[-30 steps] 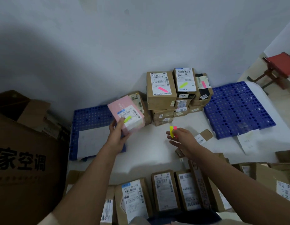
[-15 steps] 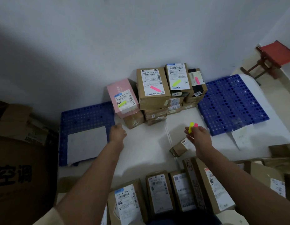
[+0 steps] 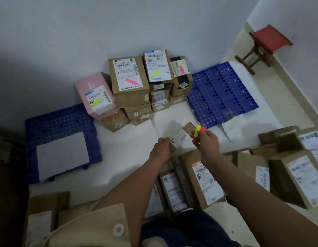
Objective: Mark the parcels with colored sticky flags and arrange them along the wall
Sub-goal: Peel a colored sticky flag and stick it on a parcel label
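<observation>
- A blue perforated mat [image 3: 62,120] is lying at about nine o'clock with a grey sheet [image 3: 63,155] resting on it; no parcel is sitting there.
- The pink parcel [image 3: 96,96] is standing at about eleven o'clock against the wall [image 3: 119,24], on top of a brown box, and is carrying a yellow-green flag on its label, so it reads as done.
- Just beside it toward twelve o'clock, the stack of brown parcels [image 3: 129,81] is showing a pink flag, a yellow-green flag and another pink flag on its three top boxes; those look finished too.
- The left hand [image 3: 161,151], near the centre, is gripping the near end of a small flat parcel [image 3: 181,136] lying on the white floor; its fingers are curling round that end.
- The right hand [image 3: 206,139], just to the right, is pinching the sticky flags [image 3: 199,130], yellow and pink, right over the small parcel's far end. I judge this parcel to be next for marking; no flag is showing on it yet.
- At about two o'clock a second blue mat [image 3: 220,93] is lying by the wall.
- From six round to four o'clock, a row of unflagged parcels [image 3: 204,182] is waiting, so much work is remaining.
</observation>
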A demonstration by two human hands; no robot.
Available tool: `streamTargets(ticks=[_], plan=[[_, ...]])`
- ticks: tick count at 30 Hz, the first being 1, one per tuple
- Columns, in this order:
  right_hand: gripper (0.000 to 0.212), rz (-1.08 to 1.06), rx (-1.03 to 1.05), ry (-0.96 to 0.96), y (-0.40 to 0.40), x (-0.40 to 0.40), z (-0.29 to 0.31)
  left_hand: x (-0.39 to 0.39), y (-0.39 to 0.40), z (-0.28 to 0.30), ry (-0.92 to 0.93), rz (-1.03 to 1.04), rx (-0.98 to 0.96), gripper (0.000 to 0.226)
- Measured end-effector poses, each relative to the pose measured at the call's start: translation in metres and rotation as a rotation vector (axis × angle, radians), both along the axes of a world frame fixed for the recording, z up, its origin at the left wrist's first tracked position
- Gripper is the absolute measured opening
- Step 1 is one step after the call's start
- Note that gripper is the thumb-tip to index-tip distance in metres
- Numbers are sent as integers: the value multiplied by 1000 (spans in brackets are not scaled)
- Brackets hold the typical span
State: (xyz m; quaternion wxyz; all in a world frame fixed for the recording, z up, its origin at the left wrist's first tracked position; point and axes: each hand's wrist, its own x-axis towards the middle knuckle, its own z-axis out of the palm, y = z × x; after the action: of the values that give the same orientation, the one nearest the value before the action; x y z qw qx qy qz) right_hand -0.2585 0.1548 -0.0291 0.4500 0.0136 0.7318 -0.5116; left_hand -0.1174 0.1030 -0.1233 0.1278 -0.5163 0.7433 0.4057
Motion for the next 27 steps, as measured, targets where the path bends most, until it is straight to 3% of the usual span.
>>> streamTargets(ticks=[2, 5, 9, 11, 15, 18, 20, 22, 24, 27], plan=[[17, 4, 0, -6, 8, -6, 1, 3, 1, 1, -8, 27, -55, 61], [16, 12, -24, -22, 14, -12, 5, 19, -5, 17, 76, 258, -25, 50], [14, 82, -87, -97, 16, -10, 9, 56, -9, 46, 376, 778, 328, 43], [13, 175, -102, -156, 15, -2, 13, 72, -2, 61, 532, 944, 462, 38], [20, 368, -124, -300, 21, 16, 23, 76, 23, 87, 774, 1046, 595, 26], [13, 390, -201, -394, 29, 19, 31, 67, 42, 99, 818, 1061, 620, 24], [13, 365, -227, -380, 31, 14, 34, 65, 52, 102, 772, 1029, 534, 30], [16, 326, -260, -395, 32, 5, 36, 70, 58, 106, 588, 860, 222, 36], [32, 266, -292, -464, 32, -5, 39, 80, 61, 111, 425, 627, -151, 44], [49, 259, -313, -537, 31, -12, 43, 92, 67, 119, 379, 359, -515, 51]])
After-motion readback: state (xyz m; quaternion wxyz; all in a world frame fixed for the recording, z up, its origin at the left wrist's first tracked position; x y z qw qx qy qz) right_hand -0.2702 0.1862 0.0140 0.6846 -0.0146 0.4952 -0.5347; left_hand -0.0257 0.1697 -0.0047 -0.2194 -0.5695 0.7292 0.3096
